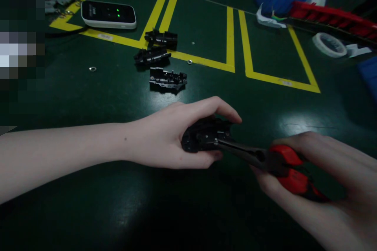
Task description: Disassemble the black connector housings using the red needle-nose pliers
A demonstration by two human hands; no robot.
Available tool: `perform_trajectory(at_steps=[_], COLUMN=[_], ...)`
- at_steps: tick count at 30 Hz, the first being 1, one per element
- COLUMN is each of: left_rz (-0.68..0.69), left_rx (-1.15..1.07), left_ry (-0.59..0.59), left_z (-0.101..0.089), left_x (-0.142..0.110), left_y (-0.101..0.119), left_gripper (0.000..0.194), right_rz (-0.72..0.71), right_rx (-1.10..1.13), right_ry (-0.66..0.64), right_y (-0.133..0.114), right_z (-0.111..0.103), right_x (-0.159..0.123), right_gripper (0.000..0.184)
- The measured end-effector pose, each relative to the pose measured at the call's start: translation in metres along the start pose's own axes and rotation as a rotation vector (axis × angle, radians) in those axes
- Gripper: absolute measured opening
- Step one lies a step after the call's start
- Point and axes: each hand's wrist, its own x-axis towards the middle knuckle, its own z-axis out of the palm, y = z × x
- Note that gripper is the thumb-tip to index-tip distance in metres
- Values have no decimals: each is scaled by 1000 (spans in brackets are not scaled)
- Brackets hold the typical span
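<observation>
The black part (203, 137) sits just right of centre in the frame, held in the person's left hand (167, 137), with one digit along its upper side and another along its lower side. The right hand (356, 208), at the lower right, is closed around the pliers (290, 168) by their red handles; how hard it squeezes cannot be told. The long dark nose reaches left to the part and appears to touch it, but whether the tips pinch anything is too dark to tell. The part looks like moulded plastic, so it is probably light and stiff, with a smooth surface that might turn under a sideways pull. Its thin edges and small details look like the fragile places; a hold on the thicker left end, in the crook of the left hand, seems safest. The pliers are likely the heavier item, rigid and metal-nosed, best held well back on the grips, which probably resist slipping. Near the upper middle, the lowest loose black piece (168, 78) lies on the green table (88, 211), its small posts and notched rim showing; it would probably be best lifted by its long sides.
</observation>
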Motion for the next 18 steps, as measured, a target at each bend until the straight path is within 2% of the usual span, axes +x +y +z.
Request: perform_trajectory(at_steps=[3,18], left_rz=[4,-21], left_rx=[-6,-60], left_ry=[-25,-52], left_z=[-1,0], left_x=[0,2], left_y=[-1,-1], left_gripper=[44,43], right_rz=[-77,-84], right_rx=[18,35], right_ry=[-48,-57], right_y=[2,-5], right_z=[-1,0], right_x=[0,6], right_gripper=[25,23])
